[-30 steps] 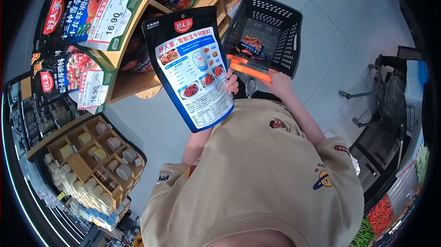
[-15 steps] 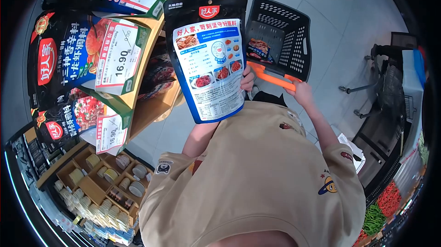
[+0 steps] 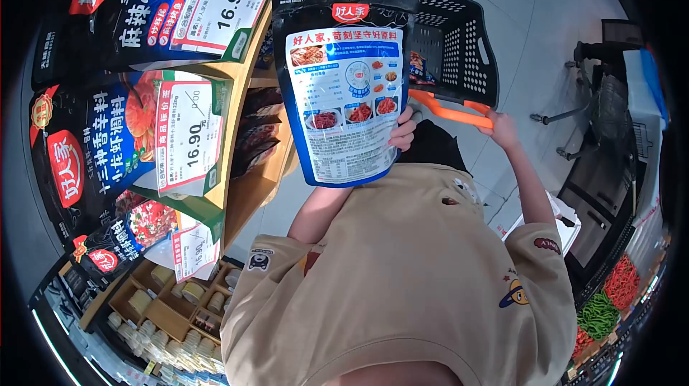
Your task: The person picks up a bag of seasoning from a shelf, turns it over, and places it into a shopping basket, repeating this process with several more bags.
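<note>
My left hand (image 3: 403, 131) is closed on a black and blue seasoning pouch (image 3: 349, 88). Printed text, small food pictures and a white panel cover the side facing me. Most of that hand is behind the pouch; only fingers show, wrapped round its right edge. My right hand (image 3: 502, 130) grips the orange handle (image 3: 452, 111) of a black perforated shopping basket (image 3: 482, 41). Part of a colourful packet (image 3: 418, 64) shows inside the basket, partly covered by the pouch.
On my left, a wooden shelf (image 3: 262, 171) carries large seasoning packets (image 3: 79, 149) behind price labels (image 3: 192, 135) reading 16.90. Lower left is a wooden compartment rack (image 3: 161, 307) with round containers. At right stand a wheeled cart (image 3: 606, 113) and piles of green (image 3: 599, 314) and red peppers (image 3: 621, 282).
The pouch has shifted slightly right in view and covers more of the basket. The shelf packets and price labels look lower and larger. Both hands keep their grips.
</note>
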A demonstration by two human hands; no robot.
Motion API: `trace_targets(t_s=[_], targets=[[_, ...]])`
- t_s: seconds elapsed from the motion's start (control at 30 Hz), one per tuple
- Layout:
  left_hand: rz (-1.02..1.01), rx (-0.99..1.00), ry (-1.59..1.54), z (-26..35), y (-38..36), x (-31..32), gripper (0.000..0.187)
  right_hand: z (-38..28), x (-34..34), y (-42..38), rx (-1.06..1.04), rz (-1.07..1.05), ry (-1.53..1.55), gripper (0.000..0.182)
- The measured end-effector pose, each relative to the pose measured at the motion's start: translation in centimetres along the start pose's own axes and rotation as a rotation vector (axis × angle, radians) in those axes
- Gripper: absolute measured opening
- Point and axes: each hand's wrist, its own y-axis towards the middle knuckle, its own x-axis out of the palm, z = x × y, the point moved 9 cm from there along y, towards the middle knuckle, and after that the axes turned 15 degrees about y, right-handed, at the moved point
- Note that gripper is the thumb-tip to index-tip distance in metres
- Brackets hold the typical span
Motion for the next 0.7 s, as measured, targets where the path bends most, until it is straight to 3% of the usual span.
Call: trace_targets(t_s=[0.33,0.47,0.57,0.7], targets=[[0.017,0.026,-0.007,0.1,2.0,0.2,0.043,0.0,-1.2,2.5,-0.081,-0.019,-0.103,0.043],[0.120,0.088,0.047,-0.1,4.4,-0.3,0.036,-0.3,-1.9,3.3,-0.061,-0.063,-0.024,0.041],[0.085,0.114,0.094,-0.3,6.8,-0.1,0.032,-0.9,-2.6,3.8,-0.049,-0.095,0.038,0.040],[0.082,0.172,-0.010,-1.2,10.0,0.7,0.031,-1.2,-2.5,4.0,-0.047,-0.291,0.223,0.043]])
